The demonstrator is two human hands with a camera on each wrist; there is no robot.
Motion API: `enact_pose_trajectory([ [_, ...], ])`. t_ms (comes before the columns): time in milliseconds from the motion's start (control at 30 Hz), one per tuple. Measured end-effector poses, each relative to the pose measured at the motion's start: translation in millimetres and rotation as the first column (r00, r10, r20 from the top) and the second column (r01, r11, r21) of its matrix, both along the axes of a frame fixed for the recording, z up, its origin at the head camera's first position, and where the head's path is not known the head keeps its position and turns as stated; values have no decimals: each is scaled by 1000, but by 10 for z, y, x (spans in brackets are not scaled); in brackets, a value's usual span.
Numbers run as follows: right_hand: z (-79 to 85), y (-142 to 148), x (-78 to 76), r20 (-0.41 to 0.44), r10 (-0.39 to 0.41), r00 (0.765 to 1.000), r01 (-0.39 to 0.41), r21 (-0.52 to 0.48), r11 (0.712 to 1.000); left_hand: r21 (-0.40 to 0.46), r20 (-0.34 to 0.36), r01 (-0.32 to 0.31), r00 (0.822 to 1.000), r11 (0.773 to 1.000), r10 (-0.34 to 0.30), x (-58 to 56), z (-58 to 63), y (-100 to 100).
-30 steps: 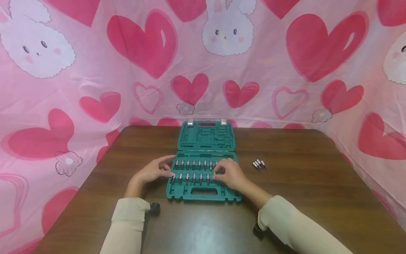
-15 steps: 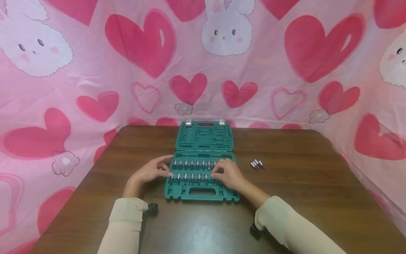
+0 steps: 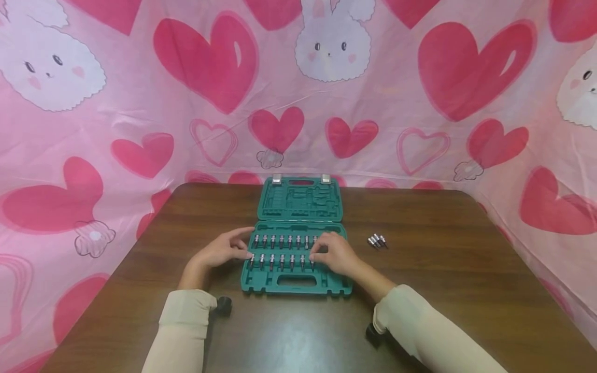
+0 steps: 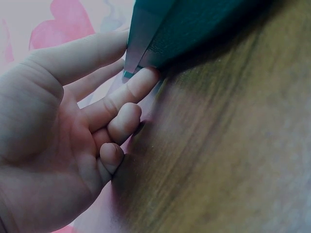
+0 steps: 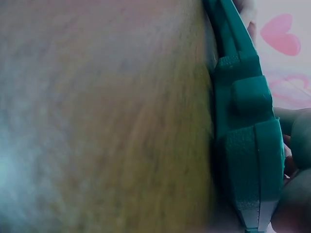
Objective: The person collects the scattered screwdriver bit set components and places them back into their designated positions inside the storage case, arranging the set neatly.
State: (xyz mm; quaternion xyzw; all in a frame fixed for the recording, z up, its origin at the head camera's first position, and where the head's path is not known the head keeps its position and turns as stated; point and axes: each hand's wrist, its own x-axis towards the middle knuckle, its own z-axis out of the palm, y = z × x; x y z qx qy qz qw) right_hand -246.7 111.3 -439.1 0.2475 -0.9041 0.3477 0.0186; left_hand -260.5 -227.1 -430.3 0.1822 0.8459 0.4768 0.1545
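A green socket case (image 3: pixel 297 280) lies with its lid raised on the table. Two rows of bit sockets (image 3: pixel 282 261) stand in its base, chrome at the top with dark tips. My left hand (image 3: pixel 219 253) rests against the case's left side, fingers spread and loosely bent; in the left wrist view its thumb and a fingertip touch the green side wall (image 4: pixel 155 34). At the right end of the front row, my right hand (image 3: pixel 337 254) pinches a bit socket (image 3: pixel 313 265), mostly hidden by the fingers. In the right wrist view the case edge (image 5: pixel 248 160) covers most of that hand.
A small group of loose bit sockets (image 3: pixel 377 241) lies on the brown table (image 3: pixel 420 248) to the right of the case. The molded lid (image 3: pixel 300 201) leans back behind the base. A pink cloth (image 3: pixel 373 103) with hearts and rabbits hangs around the table.
The right hand's fingertips have dipped slightly at the front row's right end. The left hand stays at the case's side. The whole view has shifted a little.
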Motion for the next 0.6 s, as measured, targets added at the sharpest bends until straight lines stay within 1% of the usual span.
enact_pose_trajectory([
  [33,2,2,-4,9,1,1000,-1,2,1000,4,0,1,1000,1000,-1,-1,0,-1],
  [67,4,4,-7,14,3,1000,-3,6,1000,6,1,2,1000,1000,-2,18,30,11],
  [167,1,5,-11,15,8,1000,-8,12,1000,-5,-2,-2,1000,1000,2,21,30,13],
  [267,-11,4,-4,-1,9,1000,-9,22,1000,-10,4,-7,1000,1000,7,88,137,58],
  [300,-16,2,-1,-5,6,1000,-5,23,1000,-10,3,-5,1000,1000,5,91,142,58],
  [400,-14,-5,9,-9,-1,1000,1,26,1000,-8,-4,9,1000,1000,-9,154,255,93],
  [433,-10,-8,10,-3,-3,1000,3,22,1000,-10,-11,15,1000,1000,-15,160,262,94],
  [533,4,-16,15,20,-1,1000,1,9,1000,-19,-1,11,1000,1000,-11,172,287,101],
  [600,8,-19,11,38,-4,999,4,3,1000,-21,10,1,1000,1000,0,158,271,99],
])
